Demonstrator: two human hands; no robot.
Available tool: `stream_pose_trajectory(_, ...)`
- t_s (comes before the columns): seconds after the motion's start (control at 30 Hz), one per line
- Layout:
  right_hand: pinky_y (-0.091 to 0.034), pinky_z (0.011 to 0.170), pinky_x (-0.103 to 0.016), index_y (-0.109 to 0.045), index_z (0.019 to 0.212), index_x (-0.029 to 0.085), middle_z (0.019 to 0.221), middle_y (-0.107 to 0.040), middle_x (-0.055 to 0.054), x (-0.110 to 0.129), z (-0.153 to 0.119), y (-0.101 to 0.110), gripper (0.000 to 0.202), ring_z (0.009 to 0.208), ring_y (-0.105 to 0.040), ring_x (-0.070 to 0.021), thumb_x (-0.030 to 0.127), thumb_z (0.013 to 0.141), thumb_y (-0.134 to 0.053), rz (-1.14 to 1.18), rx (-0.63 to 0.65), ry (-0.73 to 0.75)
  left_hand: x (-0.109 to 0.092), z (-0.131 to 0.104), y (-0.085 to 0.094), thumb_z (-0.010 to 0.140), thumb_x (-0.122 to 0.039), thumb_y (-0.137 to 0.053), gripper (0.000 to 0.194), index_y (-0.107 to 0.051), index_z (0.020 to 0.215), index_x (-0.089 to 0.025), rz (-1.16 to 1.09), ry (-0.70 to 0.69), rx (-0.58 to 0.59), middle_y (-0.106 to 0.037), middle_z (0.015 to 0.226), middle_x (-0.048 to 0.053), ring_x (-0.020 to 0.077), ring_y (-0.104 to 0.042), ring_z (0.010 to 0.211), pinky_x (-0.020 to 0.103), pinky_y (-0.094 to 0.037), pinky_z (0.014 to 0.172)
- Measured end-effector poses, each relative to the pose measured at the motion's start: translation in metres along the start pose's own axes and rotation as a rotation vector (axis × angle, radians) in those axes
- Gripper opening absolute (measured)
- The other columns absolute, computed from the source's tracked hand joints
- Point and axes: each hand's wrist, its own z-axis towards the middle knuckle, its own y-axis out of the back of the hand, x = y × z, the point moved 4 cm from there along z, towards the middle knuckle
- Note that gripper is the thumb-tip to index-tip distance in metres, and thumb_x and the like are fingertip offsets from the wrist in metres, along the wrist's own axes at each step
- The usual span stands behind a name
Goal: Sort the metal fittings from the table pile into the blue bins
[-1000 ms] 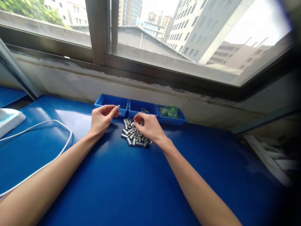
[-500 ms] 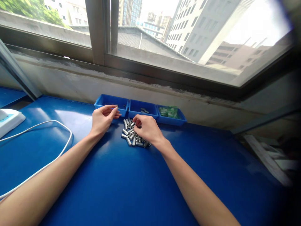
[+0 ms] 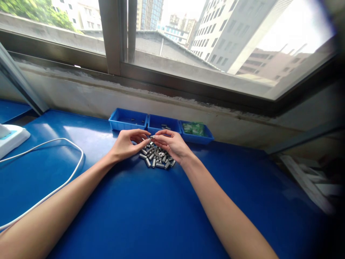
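Note:
Over a pile of small silver metal pieces (image 3: 159, 158) on the blue table, my two hands meet at the fingertips. A small metal piece (image 3: 152, 137) shows between them. My right hand (image 3: 172, 144) pinches it from the right, thumb and fingers together. My left hand (image 3: 129, 143) comes from the left, its fingertips closed at the same spot; whether it grips that piece or another tiny one is too small to tell. Just behind the hands stand a left blue bin (image 3: 126, 125) with a few small dark pieces and a middle blue bin (image 3: 161, 130) with a few metal pieces.
A right blue bin (image 3: 203, 139) holds green plastic packets (image 3: 194, 128). On the left a white cable (image 3: 77, 165) curves over the blue table (image 3: 140, 223), near a white device (image 3: 16, 138). Behind the bins are a wall and a window frame (image 3: 188, 81).
My left hand has moved right and down from the left bin. My right hand has lifted from the pile and turned, and the fingertips of both now meet around a small metal piece.

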Motion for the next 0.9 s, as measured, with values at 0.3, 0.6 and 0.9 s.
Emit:
stream_pose_trajectory(0.3, -0.059, 0.081, -0.025, -0.07, 0.079, 0.017, 0.08, -0.076, -0.004, -0.003, -0.001, -0.005, 0.028, 0.083, -0.075, -0.0161, 0.024, 0.061, -0.09, -0.025, 0.031, 0.008, 0.004, 0.001, -0.001, 0.085, -0.044, -0.074, 0.028, -0.078, 0.093, -0.018, 0.03, -0.03, -0.001, -0.079, 0.087, 0.006, 0.0183, -0.073, 0.073, 0.026, -0.059, 0.068)
stream_pose_trajectory(0.6, -0.055, 0.073, -0.029, -0.071, 0.081, 0.019, 0.078, -0.075, -0.003, 0.01, -0.002, -0.001, 0.007, 0.077, -0.072, -0.0183, 0.022, 0.075, -0.072, -0.651, -0.068, 0.313, 0.016, 0.006, 0.023, 0.08, -0.049, -0.079, 0.037, -0.074, 0.095, -0.015, -0.154, 0.052, -0.447, -0.078, 0.091, 0.009, 0.0233, -0.077, 0.087, 0.032, -0.063, 0.082)
stream_pose_trajectory(0.9, -0.05, 0.077, -0.028, -0.07, 0.092, 0.02, 0.091, -0.075, -0.004, 0.005, -0.012, -0.024, 0.013, 0.084, -0.069, -0.0187, 0.014, 0.084, -0.062, -1.139, 0.04, 0.583, 0.02, 0.006, 0.024, 0.077, -0.05, -0.082, 0.056, -0.072, 0.117, -0.012, -0.275, 0.09, -0.464, -0.078, 0.109, 0.014, 0.0272, -0.076, 0.099, 0.038, -0.062, 0.091)
